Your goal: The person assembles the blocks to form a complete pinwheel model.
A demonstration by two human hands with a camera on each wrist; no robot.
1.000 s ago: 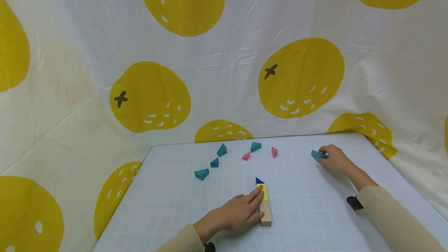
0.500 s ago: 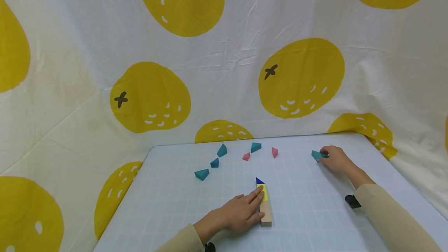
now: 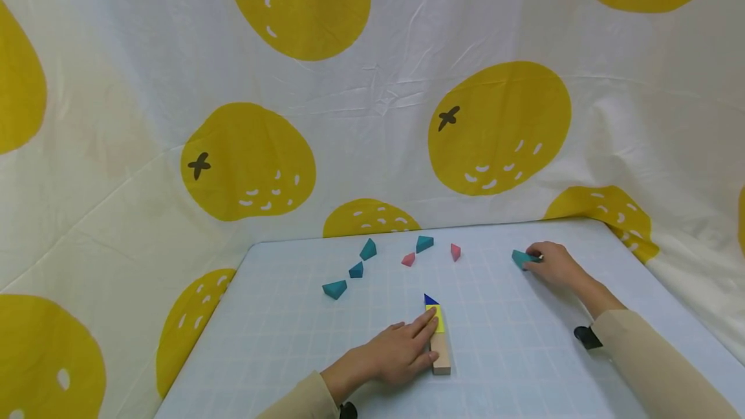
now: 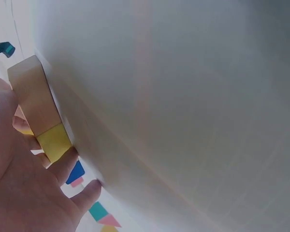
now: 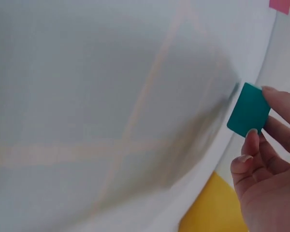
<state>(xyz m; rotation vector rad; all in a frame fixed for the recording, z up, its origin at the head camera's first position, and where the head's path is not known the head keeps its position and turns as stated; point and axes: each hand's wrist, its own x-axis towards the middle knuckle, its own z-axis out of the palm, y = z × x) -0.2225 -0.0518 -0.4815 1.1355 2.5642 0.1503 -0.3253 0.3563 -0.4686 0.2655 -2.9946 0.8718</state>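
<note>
My left hand (image 3: 401, 351) lies over a row of blocks, fingers extended onto a yellow block (image 3: 439, 325) and thumb against a plain wooden block (image 3: 440, 355). A dark blue triangular block (image 3: 429, 300) sits at the far end of that row. In the left wrist view, the wooden block (image 4: 36, 94) and the yellow block (image 4: 54, 141) stand end to end beside my fingers. Toward the table's right side, my right hand (image 3: 555, 267) pinches a teal triangular block (image 3: 520, 259) between thumb and fingers. The right wrist view shows a flat rectangular face of this teal block (image 5: 249, 110).
Teal blocks lie scattered beyond my left hand, among them one at the left (image 3: 334, 289) and one near the back edge (image 3: 425, 244). Two small pink blocks sit there too, one (image 3: 409, 260) left of the other (image 3: 456, 252). Behind the table hangs a fruit-patterned cloth (image 3: 372, 147).
The teal block in my right hand has shifted slightly to the left. My left hand keeps its place on the row, and the head view has moved a little.
</note>
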